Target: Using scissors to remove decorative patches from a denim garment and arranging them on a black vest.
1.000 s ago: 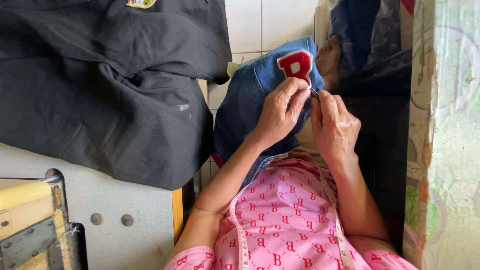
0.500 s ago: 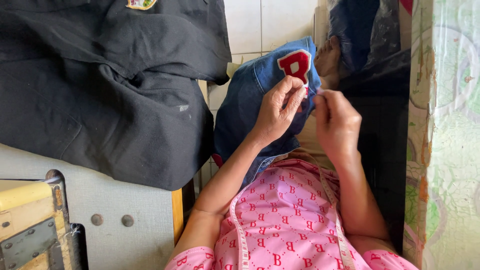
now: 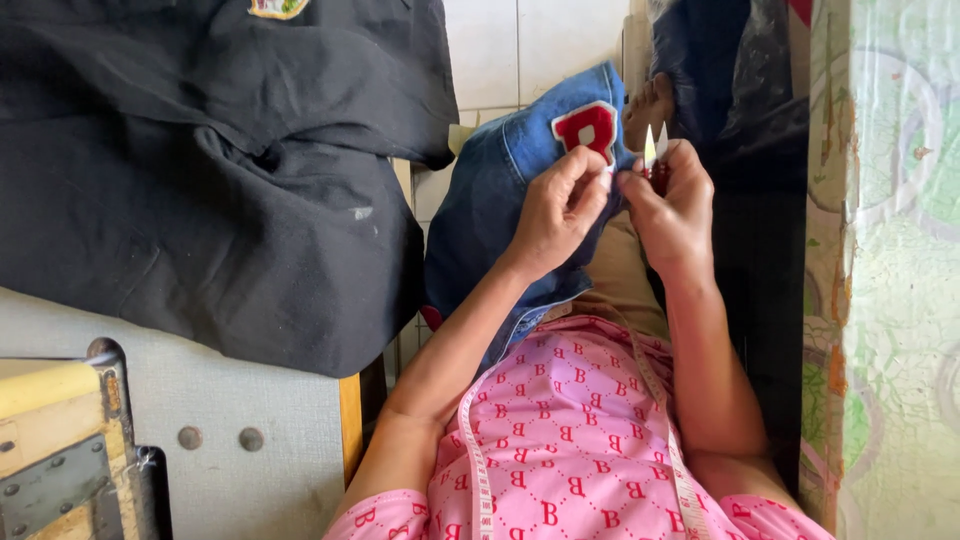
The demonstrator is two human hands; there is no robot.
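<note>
A: We see the left hand point(image 3: 555, 205) pinching the blue denim garment point(image 3: 500, 200) beside its red patch point(image 3: 587, 128), holding it taut over the lap.

B: And our right hand point(image 3: 672, 205) is closed on small thread snips point(image 3: 655, 150), blades up, near the patch edge.

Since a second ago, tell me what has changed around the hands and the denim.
The right hand has drawn slightly away from the left hand, and the blades of the small thread snips it holds now show, pointing up. The left hand still pinches the blue denim garment beside the red patch. The black cloth has not moved.
</note>
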